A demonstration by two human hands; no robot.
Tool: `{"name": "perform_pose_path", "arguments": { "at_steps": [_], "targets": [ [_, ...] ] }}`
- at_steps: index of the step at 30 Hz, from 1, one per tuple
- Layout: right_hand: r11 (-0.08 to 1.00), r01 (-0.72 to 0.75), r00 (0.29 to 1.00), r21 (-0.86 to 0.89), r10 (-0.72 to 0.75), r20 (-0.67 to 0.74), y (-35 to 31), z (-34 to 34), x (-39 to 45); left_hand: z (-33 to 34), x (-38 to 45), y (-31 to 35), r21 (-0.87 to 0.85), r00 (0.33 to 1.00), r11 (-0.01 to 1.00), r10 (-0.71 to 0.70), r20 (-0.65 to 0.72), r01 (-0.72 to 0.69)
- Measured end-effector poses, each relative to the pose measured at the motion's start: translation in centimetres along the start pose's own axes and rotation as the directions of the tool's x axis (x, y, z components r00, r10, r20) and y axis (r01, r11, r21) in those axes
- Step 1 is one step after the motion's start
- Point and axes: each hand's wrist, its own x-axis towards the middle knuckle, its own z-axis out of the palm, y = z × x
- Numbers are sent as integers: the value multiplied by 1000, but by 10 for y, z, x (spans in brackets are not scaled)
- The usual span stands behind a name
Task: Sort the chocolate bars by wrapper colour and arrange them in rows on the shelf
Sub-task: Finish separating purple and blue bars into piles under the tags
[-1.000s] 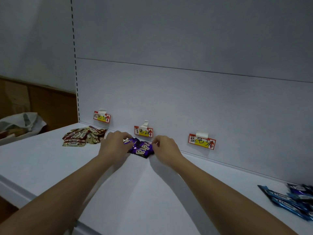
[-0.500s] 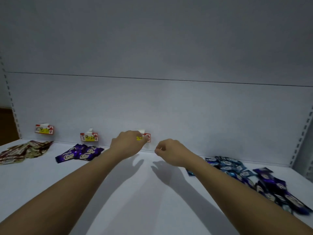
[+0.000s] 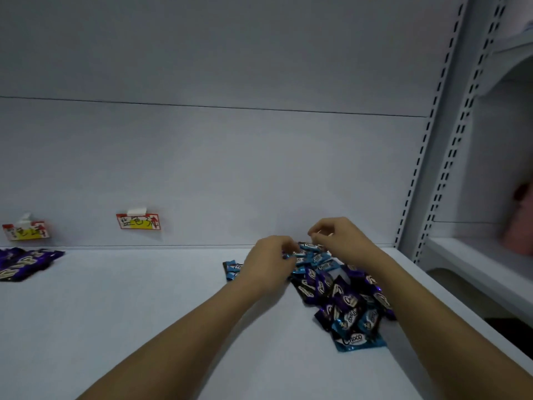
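Both your hands sit at the far end of the mixed heap of blue and purple foil-wrapped chocolate bars (image 3: 343,295) on the white shelf (image 3: 144,327). Your left hand (image 3: 269,262) pinches a light-blue bar (image 3: 300,256); whether your curled right hand (image 3: 339,236) holds anything, you cannot tell. Sorted purple bars (image 3: 23,262) lie far left, under a red-and-yellow paper label (image 3: 25,230).

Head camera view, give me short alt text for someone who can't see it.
Two bare hands, left hand and right hand, reach into a mixed pile of blue and purple foil-wrapped chocolate bars at the right of a white shelf. A sorted group of purple-wrapped bars lies far left, below handwritten paper labels on the back panel.
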Motion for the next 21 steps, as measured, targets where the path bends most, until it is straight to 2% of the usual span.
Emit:
{"name": "perform_pose_path", "arguments": {
  "at_steps": [3, 7, 10, 14, 18, 21],
  "targets": [
    [999, 1, 1000, -53, -2, -10, 25, -10, 0, 20, -3, 10, -103, 993, 990, 106, 44, -101],
    [994, 33, 997, -107, -25, 77, 31, -25, -2, 21, -4, 3, -35, 965, 974, 225, 134, -222],
    [991, 45, 975, -126, -16, 222, 27, -33, -9, 22, -8, -2, 1, 956, 974, 224, 191, -228],
    [979, 46, 904, -200, 45, 426, 25, -42, -19, 29, -8, -1, 81, 955, 973, 193, 225, -216],
    [971, 42, 852, -234, 87, 516, 24, -43, -23, 32, -7, 2, 101, 962, 982, 131, 240, -159],
    [977, 41, 856, -209, 74, 512, 24, -41, -24, 30, -8, 3, 101, 962, 986, 101, 254, -130]
  ]
}}
